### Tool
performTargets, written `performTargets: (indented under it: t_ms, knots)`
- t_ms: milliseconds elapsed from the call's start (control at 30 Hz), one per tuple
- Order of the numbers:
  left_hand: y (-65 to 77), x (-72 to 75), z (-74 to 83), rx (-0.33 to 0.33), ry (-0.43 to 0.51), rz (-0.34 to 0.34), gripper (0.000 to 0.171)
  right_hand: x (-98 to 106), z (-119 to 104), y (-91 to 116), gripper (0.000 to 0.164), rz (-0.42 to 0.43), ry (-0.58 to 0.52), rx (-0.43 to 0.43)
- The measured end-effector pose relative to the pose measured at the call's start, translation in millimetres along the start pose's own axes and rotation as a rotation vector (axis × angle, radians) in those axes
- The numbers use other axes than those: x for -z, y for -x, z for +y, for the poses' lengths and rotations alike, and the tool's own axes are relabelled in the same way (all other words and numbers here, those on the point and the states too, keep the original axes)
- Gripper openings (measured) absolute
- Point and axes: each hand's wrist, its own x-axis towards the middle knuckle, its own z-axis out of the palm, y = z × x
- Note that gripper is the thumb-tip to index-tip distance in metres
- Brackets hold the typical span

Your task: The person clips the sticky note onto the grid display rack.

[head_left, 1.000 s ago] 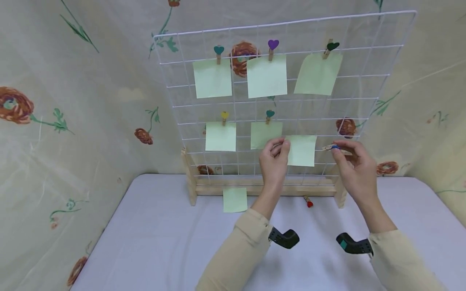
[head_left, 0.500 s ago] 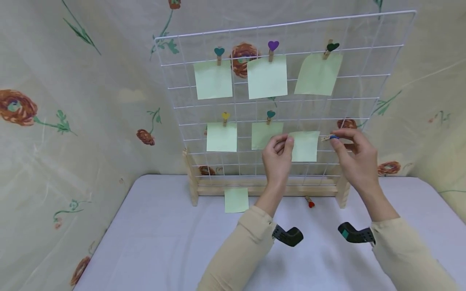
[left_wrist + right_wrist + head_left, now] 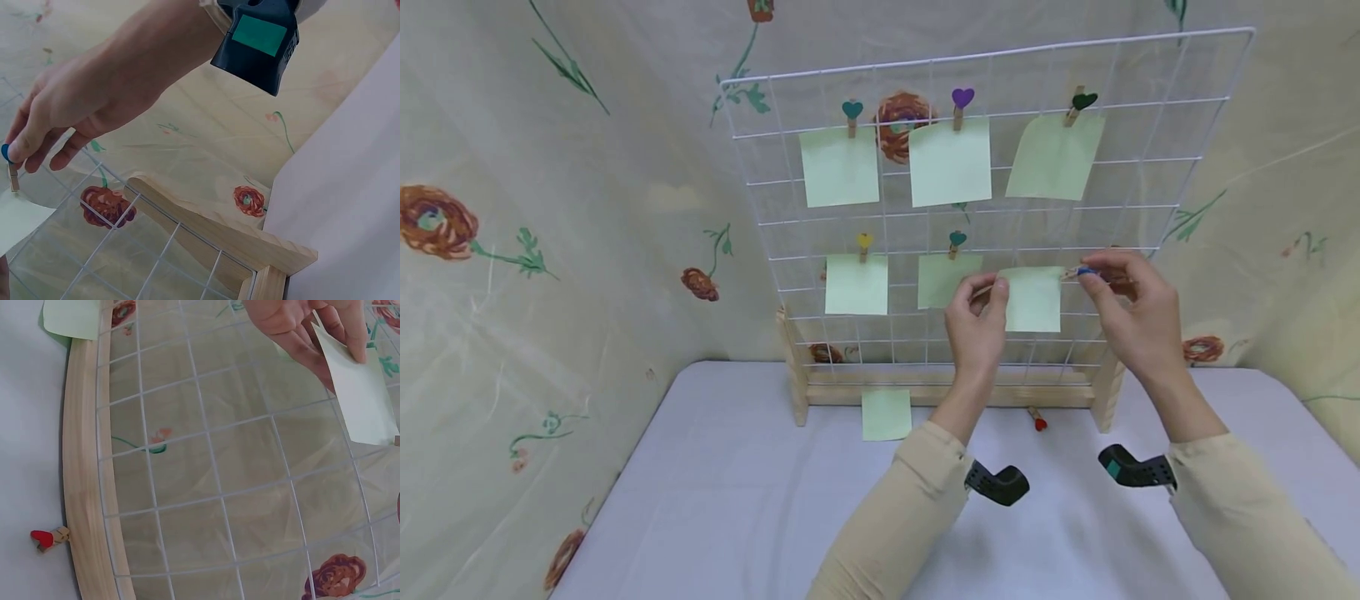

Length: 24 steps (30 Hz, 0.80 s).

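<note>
My left hand (image 3: 976,325) pinches the left edge of a pale green paper note (image 3: 1034,302) in front of the wire grid (image 3: 932,61). The same note (image 3: 362,400) hangs from the left hand's fingers in the right wrist view. With thumb and fingers, my right hand (image 3: 1138,312) pinches a small wooden clothespin (image 3: 1081,271) with a blue heart. The clothespin's tip is right at the note's upper right edge. In the left wrist view, the clothespin (image 3: 14,179) points down at the paper, below the right thumb.
The grid stands in a wooden base (image 3: 1000,396) on a white-covered table (image 3: 737,500). Clothespins with hearts hold several notes, such as one under a purple heart (image 3: 951,162). A loose note (image 3: 886,415) and a red-heart clothespin (image 3: 1037,420) lie by the base.
Both hands have risen along the grid, carrying the note and the clothespin upward. The note has shifted slightly right, and the clothespin's tip has closed in on its upper right edge.
</note>
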Motion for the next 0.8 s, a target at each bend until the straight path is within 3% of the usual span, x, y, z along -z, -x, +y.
performTargets:
  t_ms: [433, 800]
  knots:
    - [-5.7, -6.9, -1.0, -0.008, 0.019, 0.02, 0.018, -2, 26, -10, 0.023, 0.011, 0.068, 0.016]
    - [-7.3, -11.9, 3.9, 0.01, 0.038, 0.022, 0.018, -2, 23, -16, 0.021, 0.009, 0.101, 0.039]
